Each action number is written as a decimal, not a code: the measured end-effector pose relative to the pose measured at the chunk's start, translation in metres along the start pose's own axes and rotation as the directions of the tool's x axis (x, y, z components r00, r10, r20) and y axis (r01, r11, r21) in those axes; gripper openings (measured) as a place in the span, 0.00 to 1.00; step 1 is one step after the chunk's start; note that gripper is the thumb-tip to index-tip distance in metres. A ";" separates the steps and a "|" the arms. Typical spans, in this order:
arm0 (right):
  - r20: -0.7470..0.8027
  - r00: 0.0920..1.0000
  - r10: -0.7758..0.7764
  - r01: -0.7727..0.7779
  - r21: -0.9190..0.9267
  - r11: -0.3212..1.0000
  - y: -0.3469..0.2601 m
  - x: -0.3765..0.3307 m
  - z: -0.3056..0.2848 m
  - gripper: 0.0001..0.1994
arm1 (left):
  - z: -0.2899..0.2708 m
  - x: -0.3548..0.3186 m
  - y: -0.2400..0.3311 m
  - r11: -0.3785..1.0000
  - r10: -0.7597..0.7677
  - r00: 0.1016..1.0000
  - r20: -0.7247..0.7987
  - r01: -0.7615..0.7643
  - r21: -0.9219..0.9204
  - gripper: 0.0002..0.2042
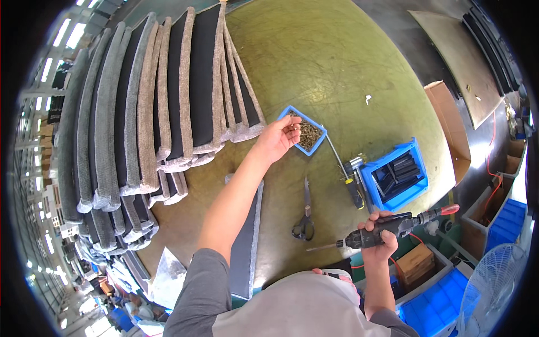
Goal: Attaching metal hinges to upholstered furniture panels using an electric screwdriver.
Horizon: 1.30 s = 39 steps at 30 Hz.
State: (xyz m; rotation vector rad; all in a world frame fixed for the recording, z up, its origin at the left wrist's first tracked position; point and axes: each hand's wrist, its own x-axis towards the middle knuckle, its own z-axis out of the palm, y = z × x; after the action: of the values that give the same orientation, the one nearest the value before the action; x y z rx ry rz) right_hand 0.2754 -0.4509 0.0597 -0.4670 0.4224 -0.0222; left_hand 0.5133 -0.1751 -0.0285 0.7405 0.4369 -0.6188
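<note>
Scuffed olive tabletop (325,62) spreads below my view, fuzzy-edged dark panels (199,84) stacked along its left. I see the left hand (276,139) half-curled over a shallow blue tray (318,144) of small brassy screws (310,136), whether pinching any I cannot tell; well apart, the right hand (380,251) wraps round a black, thin-bitted drill (360,240).

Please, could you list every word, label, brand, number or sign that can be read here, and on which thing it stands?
None can be read.
Black power tool in the right hand: no legible marking.
Blue tray by the left hand: no legible marking.
Blue bin: no legible marking.
</note>
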 end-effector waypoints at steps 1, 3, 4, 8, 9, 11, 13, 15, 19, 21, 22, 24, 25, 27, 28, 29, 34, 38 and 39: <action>0.001 1.000 0.001 -0.001 -0.003 1.000 -0.001 0.000 0.000 0.22 | 0.003 -0.001 -0.001 1.000 0.001 1.000 0.001 -0.001 -0.003 0.09; 0.010 1.000 -0.012 0.013 -0.041 0.999 0.000 -0.001 0.002 0.22 | 0.007 -0.005 -0.001 1.000 0.000 0.999 -0.044 0.000 0.018 0.09; 0.013 1.000 -0.009 0.010 -0.042 0.999 0.000 -0.001 0.003 0.22 | 0.007 -0.006 -0.002 1.000 0.004 0.999 -0.046 -0.003 0.016 0.09; 0.015 1.000 -0.001 0.001 0.007 1.000 -0.003 -0.005 0.007 0.22 | 0.007 -0.020 -0.011 0.994 0.038 0.999 0.025 -0.041 0.105 0.10; 0.010 1.000 0.009 -0.009 0.024 1.000 -0.005 -0.007 0.008 0.22 | 0.009 -0.029 -0.014 0.995 0.038 0.996 0.077 -0.045 0.084 0.10; 0.034 0.999 -0.007 0.006 0.023 1.000 -0.007 -0.009 0.007 0.22 | 0.010 -0.056 -0.028 0.998 0.056 0.981 0.186 -0.053 -0.019 0.10; 0.050 0.998 -0.027 0.026 0.024 0.999 -0.010 -0.014 0.004 0.22 | 0.007 -0.094 -0.048 0.980 0.011 0.973 0.229 0.036 -0.197 0.09; 0.075 0.996 -0.054 0.051 0.037 0.998 -0.012 -0.021 0.008 0.21 | -0.014 -0.132 -0.075 0.919 -0.028 0.962 0.272 0.132 -0.372 0.07; 0.096 0.994 -0.051 0.045 0.060 0.997 -0.013 -0.034 0.010 0.20 | -0.029 -0.217 -0.130 0.875 -0.097 0.995 0.002 0.086 -0.476 0.09; 0.104 0.993 -0.059 0.055 0.049 0.997 -0.012 -0.045 0.015 0.20 | -0.024 -0.249 -0.153 0.899 -0.102 0.984 -0.146 0.029 -0.436 0.09; 0.101 0.993 -0.053 0.049 0.047 0.998 -0.010 -0.050 0.017 0.20 | -0.029 -0.262 -0.165 0.900 -0.092 0.987 -0.134 0.025 -0.435 0.09; 0.129 0.990 -0.062 0.057 0.040 0.998 -0.004 -0.063 0.018 0.20 | -0.035 -0.284 -0.180 0.921 -0.071 0.996 -0.046 0.048 -0.387 0.08; 0.141 0.987 -0.072 0.066 0.048 0.997 0.000 -0.070 0.018 0.20 | -0.033 -0.293 -0.182 0.922 -0.064 0.997 -0.038 0.044 -0.385 0.08; 0.162 0.982 -0.092 0.084 0.058 0.995 0.008 -0.084 0.019 0.20 | -0.025 -0.312 -0.185 0.971 -0.002 0.998 -0.059 -0.012 -0.239 0.06; 0.176 0.978 -0.110 0.103 0.051 0.993 0.012 -0.092 0.020 0.20 | -0.021 -0.319 -0.185 0.972 0.004 0.999 -0.047 -0.015 -0.233 0.06; 0.190 0.973 -0.130 0.124 0.044 0.991 0.016 -0.101 0.022 0.20 | -0.019 -0.326 -0.184 0.990 0.027 0.998 -0.057 -0.034 -0.136 0.05; 0.197 0.952 -0.233 0.234 0.018 0.972 0.045 -0.159 0.038 0.20 | -0.026 -0.374 -0.181 0.995 0.089 0.996 -0.017 -0.089 0.042 0.05; 0.221 0.926 -0.305 0.316 -0.015 0.949 0.072 -0.211 0.046 0.19 | -0.047 -0.413 -0.190 0.992 0.091 0.995 0.051 -0.095 0.084 0.05; 0.238 0.922 -0.304 0.318 -0.020 0.948 0.079 -0.220 0.047 0.20 | -0.051 -0.420 -0.192 0.992 0.101 0.994 0.049 -0.105 0.068 0.05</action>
State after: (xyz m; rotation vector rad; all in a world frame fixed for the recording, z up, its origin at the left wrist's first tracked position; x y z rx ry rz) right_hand 0.0877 -0.3344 0.1488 -0.5844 0.1147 -0.2619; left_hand 0.0694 -0.0961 0.0824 0.8096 0.3342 -0.5551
